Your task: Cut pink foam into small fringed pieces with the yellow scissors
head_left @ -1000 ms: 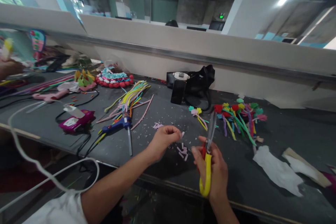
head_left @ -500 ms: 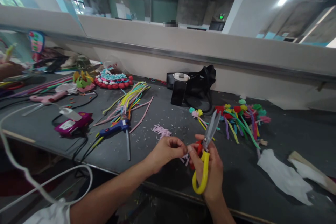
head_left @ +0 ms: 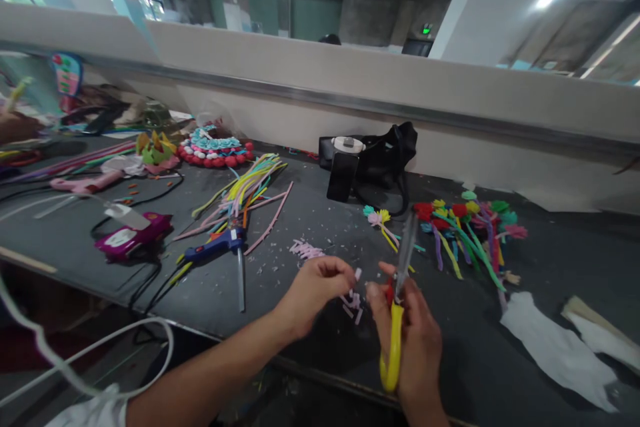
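Note:
My left hand (head_left: 317,293) pinches a short pale pink piece of pipe cleaner (head_left: 358,274) between thumb and fingertips, just above the table. Several more cut pink pieces (head_left: 353,307) lie beneath it, and a small heap of pink pieces (head_left: 306,249) is just beyond the hand. My right hand (head_left: 415,333) holds scissors (head_left: 394,353) with yellow and red handles, blades pointing up and away from me. The blades are blurred, and they seem nearly closed. A gap separates the two hands.
Pipe-cleaner flowers (head_left: 465,220) lie at the right, near white cloth (head_left: 555,347). A blue glue gun (head_left: 215,245), uncut pipe cleaners (head_left: 250,187) and a purple device (head_left: 133,235) are at left. A phone (head_left: 343,177) leans by a black bag (head_left: 387,160). Another person's hand (head_left: 17,127) shows far left.
My right hand with the scissors has moved right and slightly down, away from my left hand. The small pink piece now shows in my left fingertips. The view has shifted slightly.

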`<state>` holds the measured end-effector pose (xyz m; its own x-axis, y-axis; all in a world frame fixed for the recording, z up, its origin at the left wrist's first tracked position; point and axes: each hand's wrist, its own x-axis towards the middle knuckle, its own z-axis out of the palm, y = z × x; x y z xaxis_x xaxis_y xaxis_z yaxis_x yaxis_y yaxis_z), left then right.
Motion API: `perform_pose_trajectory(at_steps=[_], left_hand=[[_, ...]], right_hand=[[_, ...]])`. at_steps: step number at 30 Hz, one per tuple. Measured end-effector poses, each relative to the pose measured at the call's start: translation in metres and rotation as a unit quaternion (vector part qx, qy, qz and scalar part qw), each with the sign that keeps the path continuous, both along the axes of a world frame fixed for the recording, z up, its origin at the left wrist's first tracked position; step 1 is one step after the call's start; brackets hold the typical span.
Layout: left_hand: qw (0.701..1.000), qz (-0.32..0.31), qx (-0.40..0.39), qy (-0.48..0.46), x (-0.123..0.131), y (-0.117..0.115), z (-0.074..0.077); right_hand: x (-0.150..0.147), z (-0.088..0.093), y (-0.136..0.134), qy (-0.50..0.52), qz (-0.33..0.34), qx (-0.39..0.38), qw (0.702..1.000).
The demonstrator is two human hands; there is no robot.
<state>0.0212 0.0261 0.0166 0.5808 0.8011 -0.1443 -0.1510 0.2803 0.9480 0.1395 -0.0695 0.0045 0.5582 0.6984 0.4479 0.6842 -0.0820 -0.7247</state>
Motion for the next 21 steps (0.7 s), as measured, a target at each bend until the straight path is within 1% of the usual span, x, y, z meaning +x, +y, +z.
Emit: perform_pose_trajectory(at_steps=[2,3,6,8,10,13,21], left_hand=[[0.997,0.051,-0.027,-0.053,-0.002,0.004,0.005],[0.994,0.067,-0.042,-0.078,-0.002,0.005,0.006],[0.985,0.077,-0.079,-0.135,-0.004,0.006,0.008],[0.979,0.074,-0.103,-0.159,-0.004,0.005,0.008],[0.975,0.071,-0.121,-0.174,-0.004,0.002,0.007],[0.972,0.064,-0.132,-0.182,-0.003,0.001,0.006],[0.971,0.061,-0.137,-0.187,-0.004,-0.001,0.007]], right_hand=[[0.002,-0.007,-0.003,-0.077,0.015,0.001,0.997],[0.002,-0.012,-0.005,-0.106,0.019,-0.003,0.994],[0.0,-0.025,-0.01,-0.161,0.036,-0.01,0.986],[-0.002,-0.033,-0.012,-0.188,0.065,-0.015,0.98],[-0.004,-0.038,-0.013,-0.199,0.082,-0.022,0.976],[-0.005,-0.042,-0.014,-0.202,0.085,-0.03,0.975],[-0.009,-0.047,-0.018,-0.178,0.083,-0.052,0.979]])
